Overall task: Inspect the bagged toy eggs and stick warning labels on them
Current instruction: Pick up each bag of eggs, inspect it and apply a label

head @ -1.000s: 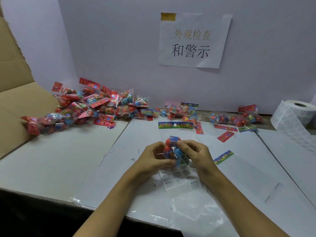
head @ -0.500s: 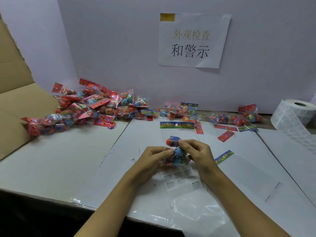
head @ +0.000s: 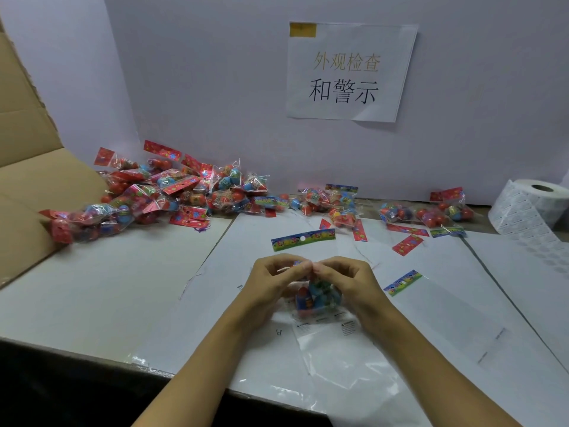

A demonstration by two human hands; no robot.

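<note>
Held bag: small clear plastic bag of red and blue toy eggs [head: 311, 295], bunched and hanging between the two hands above the table, its top edge pinched.
Left pile: heap of clear egg bags with red card headers [head: 166, 192], by the back wall.
Right bags: a few egg bags [head: 428, 215], lying flat.
Labels: white roll of warning labels [head: 529, 208], far right, partly unrolled.

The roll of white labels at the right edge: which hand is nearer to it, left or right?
Right. The right hand holds the bag of toy eggs at the table's middle, on the side facing the label roll. The left hand grips the same bag from its far side.
</note>
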